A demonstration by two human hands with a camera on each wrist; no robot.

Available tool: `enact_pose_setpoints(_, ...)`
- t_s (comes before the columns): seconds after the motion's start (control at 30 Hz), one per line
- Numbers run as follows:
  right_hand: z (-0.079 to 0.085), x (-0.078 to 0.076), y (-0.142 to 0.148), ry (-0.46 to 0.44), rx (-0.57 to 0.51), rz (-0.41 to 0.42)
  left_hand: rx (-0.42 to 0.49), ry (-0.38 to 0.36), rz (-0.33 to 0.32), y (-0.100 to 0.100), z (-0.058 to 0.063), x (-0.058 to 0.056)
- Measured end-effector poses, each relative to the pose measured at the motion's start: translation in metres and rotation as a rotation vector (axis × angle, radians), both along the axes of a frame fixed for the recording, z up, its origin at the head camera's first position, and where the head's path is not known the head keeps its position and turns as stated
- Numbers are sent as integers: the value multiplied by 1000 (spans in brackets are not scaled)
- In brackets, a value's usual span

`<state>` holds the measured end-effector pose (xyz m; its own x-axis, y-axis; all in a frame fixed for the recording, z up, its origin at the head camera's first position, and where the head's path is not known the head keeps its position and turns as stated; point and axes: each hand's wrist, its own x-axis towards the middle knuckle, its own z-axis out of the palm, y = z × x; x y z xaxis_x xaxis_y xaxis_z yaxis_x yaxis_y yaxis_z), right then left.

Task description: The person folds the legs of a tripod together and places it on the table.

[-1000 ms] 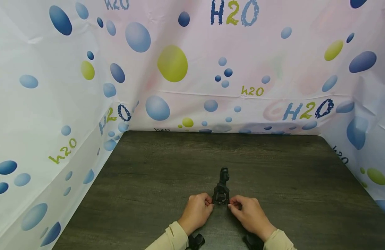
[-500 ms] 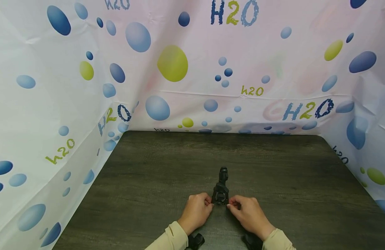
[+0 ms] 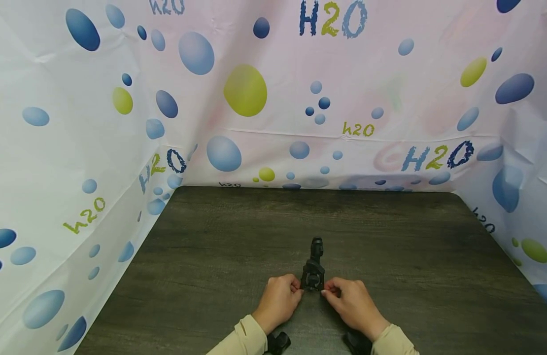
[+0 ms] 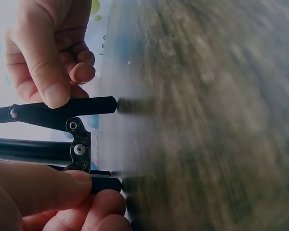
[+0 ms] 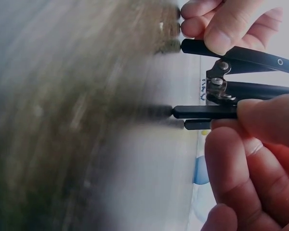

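A small black tripod (image 3: 314, 272) stands upright on the dark table, between both hands in the head view. My left hand (image 3: 277, 301) pinches the foot end of its left leg (image 4: 107, 185) between thumb and fingers. On the other side, my right hand (image 3: 356, 306) pinches the right leg (image 5: 202, 112) the same way. A metal brace (image 4: 79, 149) with rivets links the legs to the central column (image 4: 31, 150). The third leg (image 5: 197, 124) shows only partly, behind the right one. The leg tips touch the table.
The dark wood-grain table (image 3: 220, 236) stretches around the hands. Beyond it and at both sides rises a white curtain (image 3: 273, 98) printed with blue and green bubbles. Black wrist-worn devices sit beneath the left (image 3: 279, 342) and right (image 3: 357, 342) wrists.
My right hand has shifted very slightly left, and the tripod's top and right leg with it. The left hand stays nearly still. Both grips look the same.
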<state>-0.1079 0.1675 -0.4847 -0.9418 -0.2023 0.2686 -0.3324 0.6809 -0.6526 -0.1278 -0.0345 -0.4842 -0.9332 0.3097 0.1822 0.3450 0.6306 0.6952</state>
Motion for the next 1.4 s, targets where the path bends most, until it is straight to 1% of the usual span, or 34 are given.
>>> enact_pose_setpoints(0.4, 2, -1, -1, -19, 18, -9, -11, -16, -1, 1, -1, 0)
enact_pose_setpoints(0.73, 2, -1, -1, -33, 25, -5, -10, -14, -3, 2, -1, -1)
enact_pose_setpoints(1.0, 3, 0, -3, -43, 21, -2, -19, -9, 3, 1, 1, -4)
enact_pose_setpoints(1.2, 2, 1, -7, -39, 19, 9, -34, -10, 24, 0, 1, -7)
enact_pose_setpoints(1.4, 2, 4, -11, -69, 7, 26, -61, 6, 36, 0, 0, -10)
